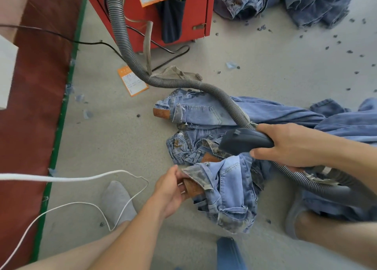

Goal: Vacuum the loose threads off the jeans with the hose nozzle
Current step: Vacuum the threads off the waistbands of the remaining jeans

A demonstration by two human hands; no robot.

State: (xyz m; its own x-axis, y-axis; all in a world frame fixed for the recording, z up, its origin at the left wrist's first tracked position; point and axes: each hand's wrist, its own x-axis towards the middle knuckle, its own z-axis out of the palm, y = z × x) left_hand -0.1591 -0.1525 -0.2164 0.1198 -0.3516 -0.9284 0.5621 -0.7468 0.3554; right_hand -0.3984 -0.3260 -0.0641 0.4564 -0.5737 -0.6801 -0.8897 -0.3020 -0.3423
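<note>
Light blue jeans (226,190) lie bunched on the grey floor in front of me. My left hand (173,190) grips their waistband at the brown leather patch. My right hand (291,145) holds the dark grey hose nozzle (242,141), whose tip points left just above the jeans' waist area. The ribbed grey hose (130,55) runs from the nozzle up to the red machine. Two more pairs of jeans (195,112) lie stacked beyond the nozzle, under the hose.
A red machine cabinet (193,8) stands at the top. A pile of jeans (295,2) lies at the top right, with thread scraps scattered nearby. A white cord (81,177) crosses the floor at left, near my grey sock (117,200). An orange tag (132,81) lies on the floor.
</note>
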